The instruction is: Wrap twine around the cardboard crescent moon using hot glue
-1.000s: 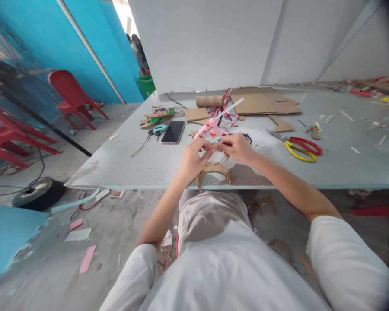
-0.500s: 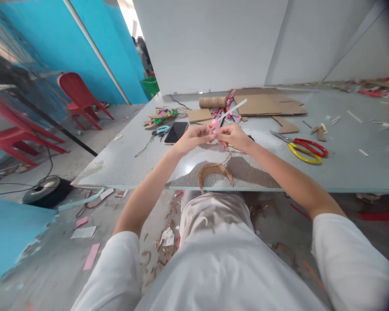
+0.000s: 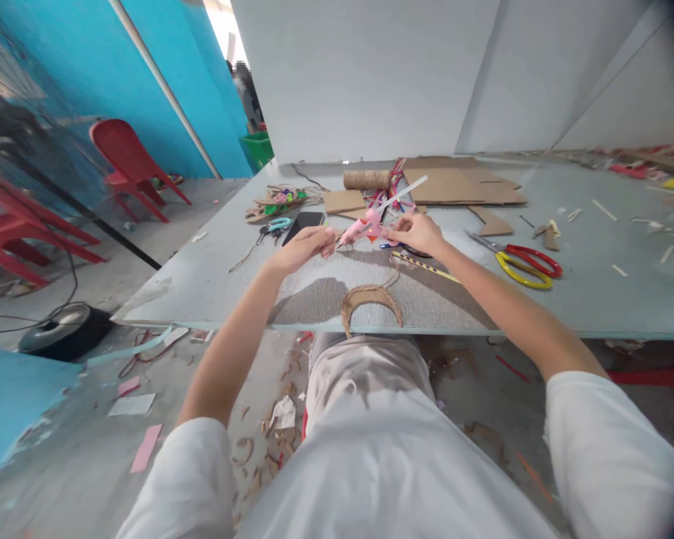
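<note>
My left hand point(image 3: 306, 247) hovers over the table with its fingers curled shut; what they pinch is too small to make out. Its fingertips sit just left of the nozzle of a pink glue gun point(image 3: 364, 224). My right hand point(image 3: 419, 233) is closed on the gun's handle end. A white glue stick point(image 3: 407, 191) pokes out of the gun's back. An arc wrapped in brown twine point(image 3: 371, 303) lies at the table's near edge, below both hands, with a loose twine tail running up toward them.
The grey table point(image 3: 567, 299) carries red and yellow scissors point(image 3: 525, 262), a black phone point(image 3: 303, 221), small teal scissors point(image 3: 278, 224), a twine spool point(image 3: 367, 180), cardboard sheets point(image 3: 460, 183) and a yellow strip point(image 3: 424, 266). Red chairs point(image 3: 129, 172) stand on the left; scraps litter the floor.
My hands were pinched together near the table's front edge. They moved forward to the glue gun and then apart, the left one drawing back to the left.
</note>
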Demonstrator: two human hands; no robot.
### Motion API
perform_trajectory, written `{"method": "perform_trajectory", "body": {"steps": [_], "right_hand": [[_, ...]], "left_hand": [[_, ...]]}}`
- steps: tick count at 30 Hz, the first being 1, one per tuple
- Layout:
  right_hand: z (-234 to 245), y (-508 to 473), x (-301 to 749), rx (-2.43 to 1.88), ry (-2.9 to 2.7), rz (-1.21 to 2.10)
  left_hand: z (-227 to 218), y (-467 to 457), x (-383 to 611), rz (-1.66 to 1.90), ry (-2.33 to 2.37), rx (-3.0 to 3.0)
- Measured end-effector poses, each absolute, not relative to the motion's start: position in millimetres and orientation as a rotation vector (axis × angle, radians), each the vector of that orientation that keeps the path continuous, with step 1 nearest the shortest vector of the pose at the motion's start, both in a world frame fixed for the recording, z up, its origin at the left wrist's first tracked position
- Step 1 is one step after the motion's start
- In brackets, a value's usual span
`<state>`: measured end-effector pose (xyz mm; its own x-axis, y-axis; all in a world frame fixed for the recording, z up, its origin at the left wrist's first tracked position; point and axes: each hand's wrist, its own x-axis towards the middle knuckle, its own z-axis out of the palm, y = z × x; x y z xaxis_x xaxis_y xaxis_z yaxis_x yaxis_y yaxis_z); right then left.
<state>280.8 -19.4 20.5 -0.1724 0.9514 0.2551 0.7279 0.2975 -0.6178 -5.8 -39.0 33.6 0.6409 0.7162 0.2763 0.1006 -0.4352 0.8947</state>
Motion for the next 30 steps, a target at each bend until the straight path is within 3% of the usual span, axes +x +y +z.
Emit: {"method": "perform_trajectory", "body": {"steps": [3, 10, 13, 19, 30], "right_hand": [[23.5, -5.6, 283.5, -1.486, -2.057, 0.346], [30.1, 16.0, 250.3, -1.535, -2.218, 0.766], [32.3, 18.5, 242.9, -1.598, -2.198, 0.743], [51.7, 0.8, 259.9, -1.33, -2.186, 0.628], [99.3, -95.2, 300.0, -1.143, -2.816, 0.357]], "left_hand": [[25.5, -45.7, -33.3, 0.76, 0.769, 1.999], [6.3, -56.3, -46.0, 0.568, 0.981, 2.297], [5.5, -60.5, -38.7, 0.471, 1.004, 2.395], [9.0, -72.0, -30.6, 0.521, 0.988, 2.417], [7.6, -78.9, -17.0, 0.63, 0.607, 1.693]]}}
